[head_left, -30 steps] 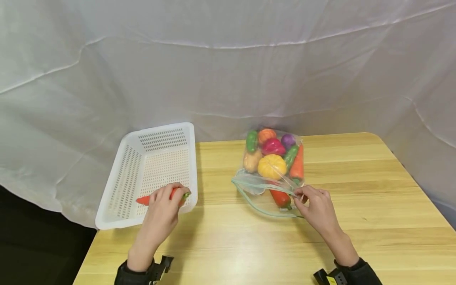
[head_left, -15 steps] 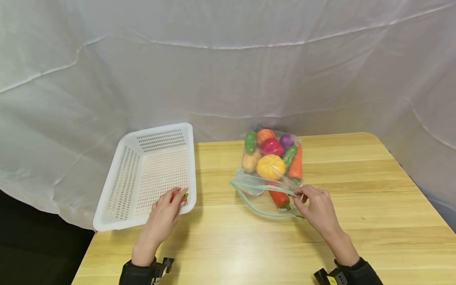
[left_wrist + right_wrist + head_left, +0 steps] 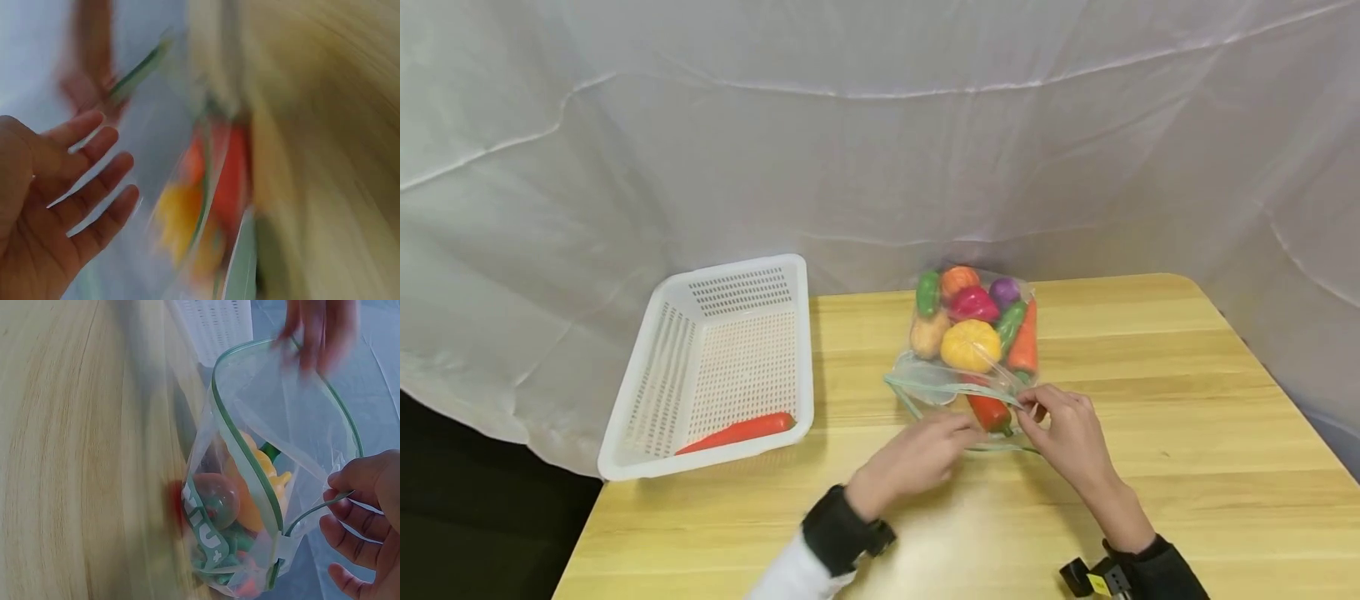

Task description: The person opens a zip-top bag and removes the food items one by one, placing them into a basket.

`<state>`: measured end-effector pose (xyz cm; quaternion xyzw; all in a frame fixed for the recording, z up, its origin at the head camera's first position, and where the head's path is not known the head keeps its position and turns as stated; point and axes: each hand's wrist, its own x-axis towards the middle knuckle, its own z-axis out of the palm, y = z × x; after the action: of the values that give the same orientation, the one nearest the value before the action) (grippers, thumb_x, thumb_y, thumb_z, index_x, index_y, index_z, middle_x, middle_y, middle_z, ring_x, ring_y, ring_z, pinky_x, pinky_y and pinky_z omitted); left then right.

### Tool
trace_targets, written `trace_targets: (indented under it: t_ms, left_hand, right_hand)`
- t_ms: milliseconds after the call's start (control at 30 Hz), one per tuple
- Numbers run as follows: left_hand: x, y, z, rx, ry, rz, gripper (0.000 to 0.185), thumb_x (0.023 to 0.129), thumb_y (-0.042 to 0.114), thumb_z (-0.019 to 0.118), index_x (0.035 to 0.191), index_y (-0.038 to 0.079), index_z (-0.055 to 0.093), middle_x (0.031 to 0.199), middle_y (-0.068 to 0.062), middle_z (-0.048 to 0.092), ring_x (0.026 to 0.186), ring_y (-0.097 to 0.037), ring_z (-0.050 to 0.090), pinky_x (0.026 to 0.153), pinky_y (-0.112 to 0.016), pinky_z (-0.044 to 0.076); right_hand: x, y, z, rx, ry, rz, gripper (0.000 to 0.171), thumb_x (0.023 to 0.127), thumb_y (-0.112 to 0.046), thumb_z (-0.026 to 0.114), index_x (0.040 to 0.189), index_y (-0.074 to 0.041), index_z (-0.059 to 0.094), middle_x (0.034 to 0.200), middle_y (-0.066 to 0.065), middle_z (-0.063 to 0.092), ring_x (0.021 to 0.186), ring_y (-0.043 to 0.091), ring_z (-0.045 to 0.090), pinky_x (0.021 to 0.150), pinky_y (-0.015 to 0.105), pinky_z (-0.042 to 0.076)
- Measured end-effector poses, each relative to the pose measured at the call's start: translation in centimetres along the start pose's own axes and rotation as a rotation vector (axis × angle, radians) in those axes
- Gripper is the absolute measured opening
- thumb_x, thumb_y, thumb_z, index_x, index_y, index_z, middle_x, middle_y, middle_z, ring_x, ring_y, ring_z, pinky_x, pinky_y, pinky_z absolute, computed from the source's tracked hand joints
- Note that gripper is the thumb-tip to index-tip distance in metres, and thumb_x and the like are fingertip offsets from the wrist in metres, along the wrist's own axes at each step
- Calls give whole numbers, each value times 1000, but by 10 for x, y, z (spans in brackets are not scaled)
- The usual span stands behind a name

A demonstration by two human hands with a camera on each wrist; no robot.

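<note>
**A:** So, what moved in the last second?

**B:** My left hand (image 3: pixel 925 454). It was down in the white basket (image 3: pixel 647 400) with its fingers round the red chilli (image 3: pixel 737 432); now the chilli lies by itself along the basket's near wall, and the hand has crossed the table (image 3: pixel 1150 400) to the mouth of the clear zip bag (image 3: pixel 970 392).

**A:** Holding anything?

**B:** No. The left wrist view is blurred, but it shows the palm with the fingers (image 3: pixel 94 187) spread and nothing in them. From the head camera the fingertips sit just at the bag's opening, near another red pepper (image 3: pixel 990 412) lying in the mouth.

**A:** And your right?

**B:** My right hand (image 3: pixel 1067 437) hasn't shifted. It keeps a pinch on the green zip rim (image 3: pixel 337 500), holding the mouth agape; the right wrist view shows the opening as a wide loop.

**A:** What do you read from that?

**B:** I'd judge one piece delivered and the next pick about to start. The rest are still inside the bag: the yellow pumpkin (image 3: pixel 970 345), a carrot (image 3: pixel 1025 343), and others crowded behind them
</note>
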<state>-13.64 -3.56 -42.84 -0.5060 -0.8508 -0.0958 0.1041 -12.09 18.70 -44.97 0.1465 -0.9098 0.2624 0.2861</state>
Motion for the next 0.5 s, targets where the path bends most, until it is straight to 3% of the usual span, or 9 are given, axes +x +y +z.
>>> trace_targets:
  t_ms: [67,133,200,233,300,367,400,500]
  left_hand:
    - [26,2,15,77,-81,22,36,87,7,57,122,13,59,120,1,60,110,-12,57,95,-22,46]
    - [45,-1,31,234,-108,25,30,93,15,52,123,17,57,119,3,60,108,-10,57,93,-20,46]
    - [56,-8,46,521,-139,45,22,98,18,42,115,21,55,108,8,60,99,-5,56,86,-15,44]
    - [61,-12,53,721,-152,75,19,98,16,38,106,22,55,98,10,58,91,-3,55,84,-12,41]
    - [67,-18,64,1208,-188,192,17,93,10,40,84,21,48,77,10,49,73,-3,46,80,-11,34]
    - [72,-22,72,1621,-211,349,20,82,2,43,70,17,37,65,4,38,63,-8,37,77,-14,28]
    - [73,-23,75,1753,-216,402,22,77,0,44,66,15,33,62,2,34,61,-10,34,78,-15,27]
    - [75,-23,76,1892,-251,469,20,74,0,44,64,9,30,64,5,34,65,-6,36,88,-17,28]
  right_hand:
    - [1,0,-1,3,7,-15,15,66,4,72,77,-6,68,67,2,64,56,11,53,65,38,42]
    - [1,-1,-2,4,10,-27,16,66,5,72,77,-6,68,67,2,65,56,11,54,64,37,41]
    - [2,-3,-2,6,6,-31,17,66,5,72,78,-7,68,68,2,65,57,11,54,65,36,41]
    - [2,-3,-1,3,3,-30,17,66,4,72,78,-7,68,68,1,64,57,11,54,65,36,41]
    - [2,-5,-1,-1,-4,-25,17,67,4,72,78,-8,68,68,1,64,58,11,54,66,37,41]
    - [2,-6,-1,-5,-12,-18,16,68,3,72,78,-8,68,68,1,64,58,11,54,67,38,41]
    - [2,-6,-1,-6,-15,-16,15,68,3,72,78,-8,68,68,1,64,58,11,54,67,39,42]
    - [2,-6,-2,-12,-26,-3,14,70,2,71,79,-8,68,69,2,65,58,12,55,68,41,43]
